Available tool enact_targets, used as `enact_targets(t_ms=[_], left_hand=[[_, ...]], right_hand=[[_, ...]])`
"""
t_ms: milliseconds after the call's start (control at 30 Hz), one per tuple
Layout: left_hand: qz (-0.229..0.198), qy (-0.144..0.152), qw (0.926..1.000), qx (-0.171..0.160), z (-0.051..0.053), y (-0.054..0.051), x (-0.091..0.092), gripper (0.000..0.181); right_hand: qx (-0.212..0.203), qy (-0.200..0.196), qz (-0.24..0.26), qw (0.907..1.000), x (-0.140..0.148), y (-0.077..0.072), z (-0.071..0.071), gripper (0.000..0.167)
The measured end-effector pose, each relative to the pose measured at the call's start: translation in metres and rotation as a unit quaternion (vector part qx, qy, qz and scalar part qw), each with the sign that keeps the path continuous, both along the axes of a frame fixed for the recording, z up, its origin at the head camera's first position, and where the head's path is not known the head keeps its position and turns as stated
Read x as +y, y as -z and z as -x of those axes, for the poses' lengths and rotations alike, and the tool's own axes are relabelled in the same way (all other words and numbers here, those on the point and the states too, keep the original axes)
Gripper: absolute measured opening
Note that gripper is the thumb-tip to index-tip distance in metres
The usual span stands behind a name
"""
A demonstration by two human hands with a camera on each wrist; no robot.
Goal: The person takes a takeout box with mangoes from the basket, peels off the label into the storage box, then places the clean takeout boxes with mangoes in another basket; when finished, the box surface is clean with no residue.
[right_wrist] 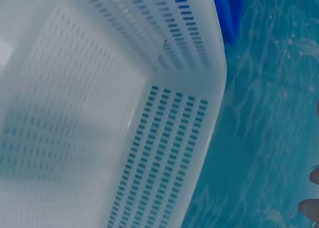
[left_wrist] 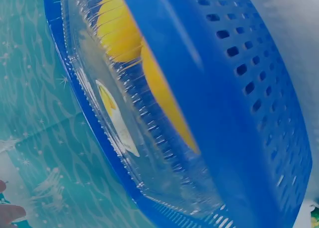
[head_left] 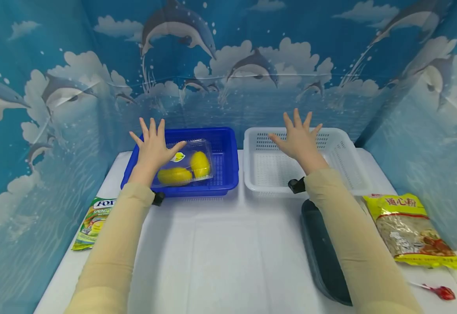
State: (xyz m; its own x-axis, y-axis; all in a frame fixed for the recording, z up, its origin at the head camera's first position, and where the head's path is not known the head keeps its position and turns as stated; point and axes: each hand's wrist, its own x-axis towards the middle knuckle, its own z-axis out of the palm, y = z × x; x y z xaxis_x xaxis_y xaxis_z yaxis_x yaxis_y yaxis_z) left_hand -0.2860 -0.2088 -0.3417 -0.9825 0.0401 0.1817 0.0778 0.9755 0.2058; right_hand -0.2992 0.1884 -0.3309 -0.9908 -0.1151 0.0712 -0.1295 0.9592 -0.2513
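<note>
Both hands are raised with fingers spread and nothing in them. My left hand [head_left: 152, 148] is above the left part of a blue plastic basket [head_left: 226, 163]. Inside that basket lies a clear plastic clamshell box [head_left: 191, 148] with yellow oval fruits [head_left: 199, 164], possibly mangoes or lemons, and a small label on the lid. The left wrist view shows the box [left_wrist: 144, 133] tilted within the blue basket [left_wrist: 209, 88]. My right hand [head_left: 300, 141] hovers over a white plastic basket [head_left: 260, 161], whose slotted wall [right_wrist: 164, 153] and floor show in the right wrist view.
A green FOX'S candy bag [head_left: 95, 222] lies at the left, partly behind the left sleeve. Under the right forearm is a dark lidded case [head_left: 324, 253]. Farther right are a yellow pasta bag [head_left: 413, 231] and a red lollipop [head_left: 444, 292]. A dolphin-print curtain [head_left: 228, 104] encloses the table.
</note>
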Motion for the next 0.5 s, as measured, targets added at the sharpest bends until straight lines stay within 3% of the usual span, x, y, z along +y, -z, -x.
enact_targets(t_ms=[267,500], left_hand=[[-0.040,-0.001,0.9992,0.000,-0.005,0.009,-0.011,0.102],[-0.062,-0.026,0.9977,-0.009,-0.022,0.017,-0.041,0.095]], right_hand=[[0.006,-0.023,0.014,0.9996,-0.037,0.009,-0.002,0.086],[-0.020,-0.072,0.040,0.9964,-0.091,0.020,-0.011,0.084]])
